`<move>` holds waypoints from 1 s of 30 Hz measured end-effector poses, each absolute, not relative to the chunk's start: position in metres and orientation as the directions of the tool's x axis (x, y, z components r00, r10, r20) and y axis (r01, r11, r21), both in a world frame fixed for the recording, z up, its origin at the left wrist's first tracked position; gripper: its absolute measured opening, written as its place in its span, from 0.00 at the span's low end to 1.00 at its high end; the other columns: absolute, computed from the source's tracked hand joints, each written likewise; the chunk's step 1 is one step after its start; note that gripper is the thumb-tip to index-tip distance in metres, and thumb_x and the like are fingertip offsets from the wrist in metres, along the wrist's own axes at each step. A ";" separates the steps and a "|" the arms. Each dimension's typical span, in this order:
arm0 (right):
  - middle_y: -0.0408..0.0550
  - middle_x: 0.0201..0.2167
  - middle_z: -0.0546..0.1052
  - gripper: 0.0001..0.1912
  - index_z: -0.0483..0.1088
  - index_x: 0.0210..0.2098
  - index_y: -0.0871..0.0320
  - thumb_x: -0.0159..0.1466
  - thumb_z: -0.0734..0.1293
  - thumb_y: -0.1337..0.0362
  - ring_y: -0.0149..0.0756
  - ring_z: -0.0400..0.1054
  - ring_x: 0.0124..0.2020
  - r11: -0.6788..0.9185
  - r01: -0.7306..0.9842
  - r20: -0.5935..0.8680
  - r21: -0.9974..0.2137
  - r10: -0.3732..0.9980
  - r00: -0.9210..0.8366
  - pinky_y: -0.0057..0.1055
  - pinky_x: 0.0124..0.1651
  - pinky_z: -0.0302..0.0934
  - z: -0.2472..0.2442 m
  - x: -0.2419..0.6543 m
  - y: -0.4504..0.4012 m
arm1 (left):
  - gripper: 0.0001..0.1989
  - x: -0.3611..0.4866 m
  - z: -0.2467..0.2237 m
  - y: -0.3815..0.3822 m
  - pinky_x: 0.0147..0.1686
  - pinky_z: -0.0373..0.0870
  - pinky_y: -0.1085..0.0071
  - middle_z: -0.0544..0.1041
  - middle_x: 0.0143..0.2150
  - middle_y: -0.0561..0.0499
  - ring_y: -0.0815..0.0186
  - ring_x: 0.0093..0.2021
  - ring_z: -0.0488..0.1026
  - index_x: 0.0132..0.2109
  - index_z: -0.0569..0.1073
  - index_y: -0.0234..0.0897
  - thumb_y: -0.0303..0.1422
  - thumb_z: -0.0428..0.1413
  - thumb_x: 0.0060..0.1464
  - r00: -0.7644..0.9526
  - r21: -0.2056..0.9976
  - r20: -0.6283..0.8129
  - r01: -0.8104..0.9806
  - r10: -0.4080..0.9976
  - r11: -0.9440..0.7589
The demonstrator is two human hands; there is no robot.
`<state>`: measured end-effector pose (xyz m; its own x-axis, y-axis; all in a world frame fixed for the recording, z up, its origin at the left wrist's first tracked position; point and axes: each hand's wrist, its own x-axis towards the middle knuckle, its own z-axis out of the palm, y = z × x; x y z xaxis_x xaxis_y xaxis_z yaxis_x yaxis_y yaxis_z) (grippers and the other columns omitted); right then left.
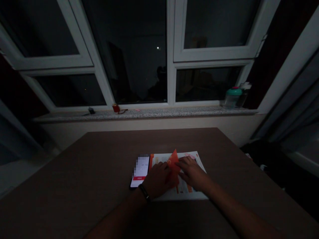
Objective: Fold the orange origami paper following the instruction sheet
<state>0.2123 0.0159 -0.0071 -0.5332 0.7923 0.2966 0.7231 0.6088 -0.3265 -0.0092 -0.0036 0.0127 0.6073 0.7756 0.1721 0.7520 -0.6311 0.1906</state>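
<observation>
A folded piece of orange paper [175, 162] with a pointed top lies over a printed booklet [196, 196]. My left hand [159, 179], with a dark band at the wrist, grips the paper's left side, its fingers bent and its thumb low on the sheet. From the other side my right hand [193, 171] has its fingertips on the paper's right edge, its thumb slightly apart below. The fingers hide part of the paper. Left of the booklet lies a lit smartphone [141, 167], close to my left hand.
The brown table [104, 159] reaches toward a stone windowsill [154, 113]. Standing on the sill are a small red object [116, 108], a small dark object [91, 110] and a teal-lidded bottle [233, 97]. A small pink item [190, 156] is at the booklet's top. The room is dim.
</observation>
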 end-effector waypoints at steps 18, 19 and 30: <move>0.56 0.47 0.72 0.15 0.72 0.49 0.59 0.63 0.66 0.65 0.49 0.61 0.55 0.426 0.794 0.323 -0.433 0.896 -0.304 0.44 0.58 0.55 -0.020 0.215 0.022 | 0.20 -0.003 0.011 -0.005 0.53 0.64 0.59 0.68 0.55 0.45 0.55 0.53 0.65 0.56 0.66 0.39 0.38 0.59 0.59 0.624 0.279 0.131 0.723 0.771 -0.632; 0.57 0.47 0.72 0.15 0.73 0.48 0.60 0.63 0.66 0.65 0.50 0.61 0.55 0.414 0.805 0.317 -0.425 0.901 -0.296 0.45 0.58 0.55 -0.020 0.215 0.022 | 0.19 -0.003 0.012 -0.006 0.53 0.64 0.59 0.68 0.55 0.46 0.55 0.53 0.65 0.56 0.67 0.39 0.37 0.59 0.59 0.629 0.278 0.127 0.720 0.767 -0.636; 0.47 0.35 0.77 0.15 0.71 0.48 0.58 0.64 0.61 0.62 0.38 0.72 0.36 0.342 0.532 0.292 -0.775 0.940 -0.179 0.35 0.43 0.65 -0.017 0.217 0.025 | 0.24 -0.003 0.007 -0.007 0.59 0.62 0.55 0.67 0.61 0.42 0.54 0.59 0.65 0.62 0.61 0.37 0.39 0.54 0.63 0.662 0.307 0.204 0.656 0.721 -0.689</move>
<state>0.2167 0.0249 -0.0165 -0.1794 0.9396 0.2916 0.5318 0.3420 -0.7747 -0.0028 -0.0070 0.0068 0.6621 0.7212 0.2037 0.6563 -0.6893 0.3070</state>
